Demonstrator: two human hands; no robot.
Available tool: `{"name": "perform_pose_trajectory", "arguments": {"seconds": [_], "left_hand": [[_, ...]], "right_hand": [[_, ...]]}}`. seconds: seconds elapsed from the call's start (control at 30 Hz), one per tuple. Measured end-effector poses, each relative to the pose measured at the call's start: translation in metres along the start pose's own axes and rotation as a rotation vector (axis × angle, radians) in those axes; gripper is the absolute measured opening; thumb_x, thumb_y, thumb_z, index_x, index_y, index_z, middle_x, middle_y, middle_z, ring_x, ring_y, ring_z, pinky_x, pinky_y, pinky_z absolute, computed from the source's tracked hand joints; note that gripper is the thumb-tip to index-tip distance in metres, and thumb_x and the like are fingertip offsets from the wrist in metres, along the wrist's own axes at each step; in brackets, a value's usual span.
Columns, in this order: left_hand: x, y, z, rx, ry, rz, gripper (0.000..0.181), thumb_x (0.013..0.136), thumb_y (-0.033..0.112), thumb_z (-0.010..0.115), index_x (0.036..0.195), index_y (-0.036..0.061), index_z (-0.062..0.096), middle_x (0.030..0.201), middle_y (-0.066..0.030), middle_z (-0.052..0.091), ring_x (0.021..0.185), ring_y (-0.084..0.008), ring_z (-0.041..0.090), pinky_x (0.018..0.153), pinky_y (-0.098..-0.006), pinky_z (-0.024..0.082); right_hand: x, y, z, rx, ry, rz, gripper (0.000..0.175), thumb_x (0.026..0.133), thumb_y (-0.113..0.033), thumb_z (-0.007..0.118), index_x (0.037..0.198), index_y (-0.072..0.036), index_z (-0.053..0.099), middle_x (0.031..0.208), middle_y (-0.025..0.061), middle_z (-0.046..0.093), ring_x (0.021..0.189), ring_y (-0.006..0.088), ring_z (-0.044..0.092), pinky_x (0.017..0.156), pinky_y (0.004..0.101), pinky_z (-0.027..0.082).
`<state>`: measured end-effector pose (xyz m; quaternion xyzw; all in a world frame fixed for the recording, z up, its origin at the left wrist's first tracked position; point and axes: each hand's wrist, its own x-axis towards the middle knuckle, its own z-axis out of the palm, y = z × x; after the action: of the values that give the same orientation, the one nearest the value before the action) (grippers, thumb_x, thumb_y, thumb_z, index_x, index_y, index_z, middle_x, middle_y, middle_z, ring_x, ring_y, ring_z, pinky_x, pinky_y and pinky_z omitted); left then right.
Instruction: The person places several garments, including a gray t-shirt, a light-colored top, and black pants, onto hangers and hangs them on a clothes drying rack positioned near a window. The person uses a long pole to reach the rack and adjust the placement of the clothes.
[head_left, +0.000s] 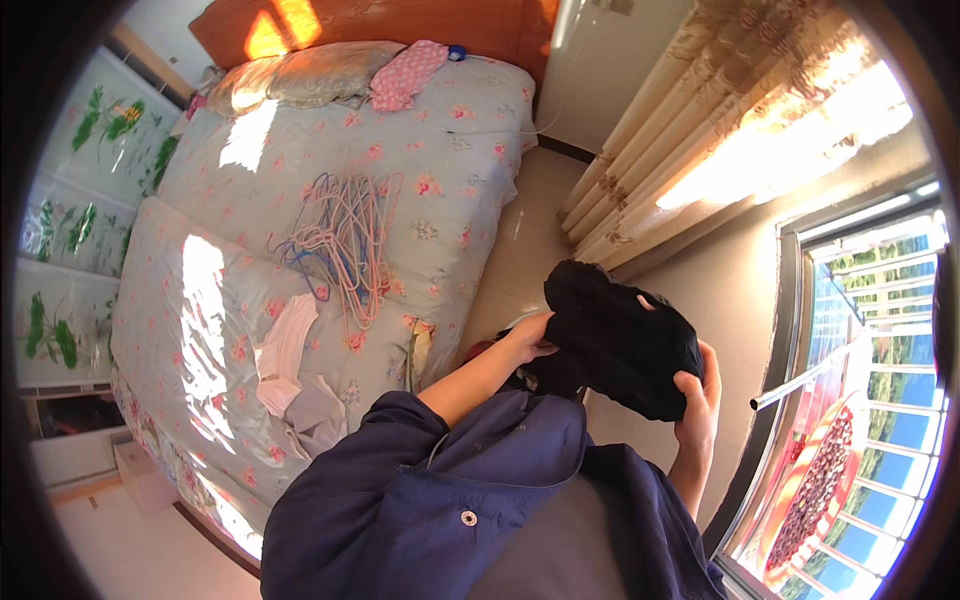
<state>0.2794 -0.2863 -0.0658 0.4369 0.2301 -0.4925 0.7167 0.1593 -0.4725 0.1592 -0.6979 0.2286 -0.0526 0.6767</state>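
A black cloth garment is stretched between my two hands in front of my body, above the tiled floor. My left hand grips its left side. At its right edge, my right hand holds it with the thumb on top. A small light spot, perhaps a fingertip, shows near the garment's upper edge. Folds hide what kind of garment it is. To the left, on the bed, lie a tangled pile of pink and blue clothes hangers, a pale pink garment and a light grey cloth.
The bed has a floral sheet, pillows and a pink patterned cloth. Beige curtains hang at right, near a barred window. A metal rod juts inward there. A round tray of dark red pieces stands beyond.
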Motion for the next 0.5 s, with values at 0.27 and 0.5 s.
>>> {"name": "perform_pose_trajectory", "arguments": {"seconds": [0.27,0.5], "left_hand": [[-0.023,-0.001,-0.039,0.32,0.007,0.289,0.017,0.073,0.005,0.053,0.089,0.0079,0.052,0.083,-0.0015,0.051,0.07,-0.0138,0.05,0.058,-0.0297,0.046],[-0.039,-0.044,-0.065,0.723,-0.012,0.664,0.017,0.067,0.011,0.06,0.08,0.0082,0.049,0.075,-0.0052,0.049,0.073,-0.0179,0.051,0.065,-0.0302,0.044]], "right_hand": [[0.027,0.067,-0.003,-1.047,0.02,0.214,0.04,0.071,-0.02,0.056,0.105,0.0,0.055,0.088,0.0211,0.062,0.085,0.0324,0.061,0.079,0.038,0.046],[0.082,0.096,0.065,-1.906,-0.717,0.058,0.048,0.071,-0.029,0.064,0.109,-0.002,0.054,0.1,0.0205,0.058,0.095,0.0333,0.056,0.084,0.0384,0.044]]}}
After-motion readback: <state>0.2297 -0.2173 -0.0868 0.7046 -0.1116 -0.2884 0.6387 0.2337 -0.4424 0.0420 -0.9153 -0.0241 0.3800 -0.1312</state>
